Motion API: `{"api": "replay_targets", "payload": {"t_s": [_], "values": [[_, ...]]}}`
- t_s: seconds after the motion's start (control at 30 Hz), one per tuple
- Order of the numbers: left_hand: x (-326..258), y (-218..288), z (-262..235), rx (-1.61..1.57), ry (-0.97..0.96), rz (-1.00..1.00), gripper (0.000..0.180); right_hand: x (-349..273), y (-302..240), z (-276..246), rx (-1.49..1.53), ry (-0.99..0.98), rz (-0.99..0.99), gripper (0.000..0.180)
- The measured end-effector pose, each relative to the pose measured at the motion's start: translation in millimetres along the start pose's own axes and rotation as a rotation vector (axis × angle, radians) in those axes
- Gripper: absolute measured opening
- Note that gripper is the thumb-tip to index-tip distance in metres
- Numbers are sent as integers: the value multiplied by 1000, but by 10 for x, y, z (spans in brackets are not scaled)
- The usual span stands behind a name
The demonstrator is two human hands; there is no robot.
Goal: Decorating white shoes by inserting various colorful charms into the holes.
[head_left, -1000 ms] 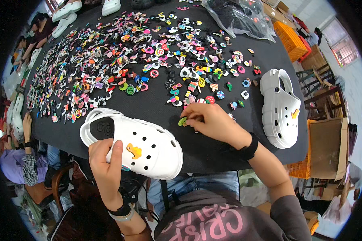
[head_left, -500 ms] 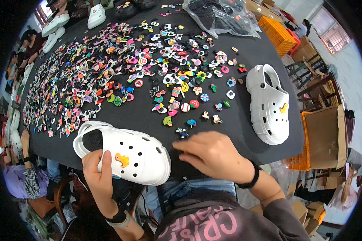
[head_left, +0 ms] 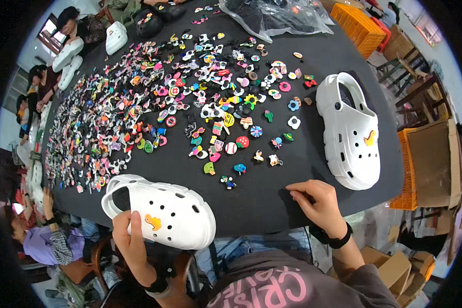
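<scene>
My left hand (head_left: 132, 238) grips the near edge of a white clog (head_left: 187, 210), thumb on top. The clog is tilted over the table's near edge. It bears a yellow-orange dinosaur shoe charm (head_left: 153, 222) amid several dark holes. Over the table at the right is my right hand (head_left: 315, 204), fingers drawn together and pointing left, with nothing visible in them. Just beyond it stands a second white clog (head_left: 351, 149) with a similar yellow-orange charm (head_left: 370, 137). A small figure charm in green and blue (head_left: 228, 182) lies between the held clog and my right hand.
A wide spread of colourful shoe charms (head_left: 133, 97) covers the left and middle of the black table (head_left: 287, 154). A clear plastic bag (head_left: 277, 20) lies at the far side. Orange crates (head_left: 357, 31) stand beyond the right edge. Other people sit along the left with more white clogs (head_left: 116, 38).
My right hand has moved right, away from the held clog and closer to the second clog. My left hand keeps its hold. The whole view has shifted slightly.
</scene>
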State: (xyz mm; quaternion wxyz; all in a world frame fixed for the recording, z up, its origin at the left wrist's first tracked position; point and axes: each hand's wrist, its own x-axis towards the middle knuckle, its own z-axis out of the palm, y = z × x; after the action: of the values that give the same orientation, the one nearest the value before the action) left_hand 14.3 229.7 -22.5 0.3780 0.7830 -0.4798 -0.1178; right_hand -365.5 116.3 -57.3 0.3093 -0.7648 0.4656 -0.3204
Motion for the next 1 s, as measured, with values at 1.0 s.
{"api": "replay_targets", "payload": {"t_s": [1.0], "values": [[-39,92,-14,-212,56,-159,36,-23,-19,190,-168,72,-143,16]]}}
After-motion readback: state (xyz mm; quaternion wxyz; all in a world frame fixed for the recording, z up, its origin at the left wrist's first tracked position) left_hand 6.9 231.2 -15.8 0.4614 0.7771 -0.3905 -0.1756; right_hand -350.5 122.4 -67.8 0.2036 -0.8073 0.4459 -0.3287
